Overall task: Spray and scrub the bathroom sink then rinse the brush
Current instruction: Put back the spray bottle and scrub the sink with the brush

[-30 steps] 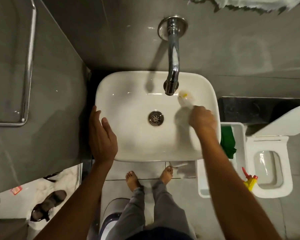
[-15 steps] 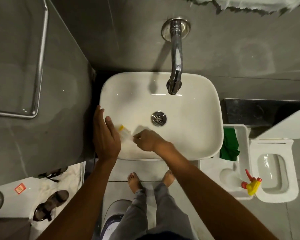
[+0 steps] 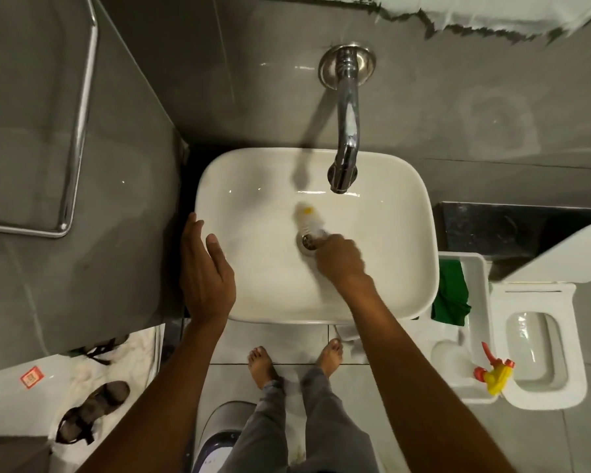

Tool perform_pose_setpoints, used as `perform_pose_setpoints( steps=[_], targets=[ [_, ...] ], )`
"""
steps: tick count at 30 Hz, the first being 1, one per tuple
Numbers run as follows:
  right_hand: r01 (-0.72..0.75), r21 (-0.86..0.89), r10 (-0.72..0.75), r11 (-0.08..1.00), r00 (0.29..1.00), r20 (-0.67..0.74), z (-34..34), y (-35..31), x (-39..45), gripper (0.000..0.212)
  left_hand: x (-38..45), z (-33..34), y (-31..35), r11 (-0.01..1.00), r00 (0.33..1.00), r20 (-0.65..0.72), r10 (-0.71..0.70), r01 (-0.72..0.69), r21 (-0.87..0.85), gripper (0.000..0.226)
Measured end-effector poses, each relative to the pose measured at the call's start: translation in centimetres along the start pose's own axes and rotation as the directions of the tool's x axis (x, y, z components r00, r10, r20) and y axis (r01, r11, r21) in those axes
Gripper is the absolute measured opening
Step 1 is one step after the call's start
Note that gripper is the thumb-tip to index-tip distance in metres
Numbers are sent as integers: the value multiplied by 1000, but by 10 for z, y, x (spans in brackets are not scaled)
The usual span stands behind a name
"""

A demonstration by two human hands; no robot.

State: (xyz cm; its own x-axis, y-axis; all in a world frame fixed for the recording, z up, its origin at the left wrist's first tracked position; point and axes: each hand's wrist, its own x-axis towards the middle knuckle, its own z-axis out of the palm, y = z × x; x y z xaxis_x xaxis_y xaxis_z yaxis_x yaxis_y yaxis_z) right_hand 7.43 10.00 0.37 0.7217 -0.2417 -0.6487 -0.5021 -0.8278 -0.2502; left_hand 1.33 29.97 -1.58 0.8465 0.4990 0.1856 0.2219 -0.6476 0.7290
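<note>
The right hand (image 3: 340, 259) has swung back from the sink's (image 3: 420, 268) left side to the drain (image 3: 307, 241). It grips a blurred brush (image 3: 309, 221), apparently pointing away from it. The left hand (image 3: 205, 274) rests flat, fingers loose, on the rim.

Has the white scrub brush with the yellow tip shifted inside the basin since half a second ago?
Yes. The white scrub brush with the yellow tip, held in the right hand, went from the basin's near-left side to just beyond the round metal drain, nearer the chrome tap.
</note>
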Motion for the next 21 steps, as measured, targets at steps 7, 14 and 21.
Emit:
perform_pose_setpoints(
  steps=[7,14,21],
  targets=[
    [111,-147,-90,983,985,147,24,13,-35,46,0,0,-2,1000,1000,15,-8,8,1,43],
    [-191,40,194,981,973,-126,-16,53,0,47,-1,-1,-2,1000,999,31,-14,14,5,41],
    [197,-271,-133,942,962,237,8,45,-21,43,-2,2,-7,999,1000,30,-9,8,40,37]
  ],
)
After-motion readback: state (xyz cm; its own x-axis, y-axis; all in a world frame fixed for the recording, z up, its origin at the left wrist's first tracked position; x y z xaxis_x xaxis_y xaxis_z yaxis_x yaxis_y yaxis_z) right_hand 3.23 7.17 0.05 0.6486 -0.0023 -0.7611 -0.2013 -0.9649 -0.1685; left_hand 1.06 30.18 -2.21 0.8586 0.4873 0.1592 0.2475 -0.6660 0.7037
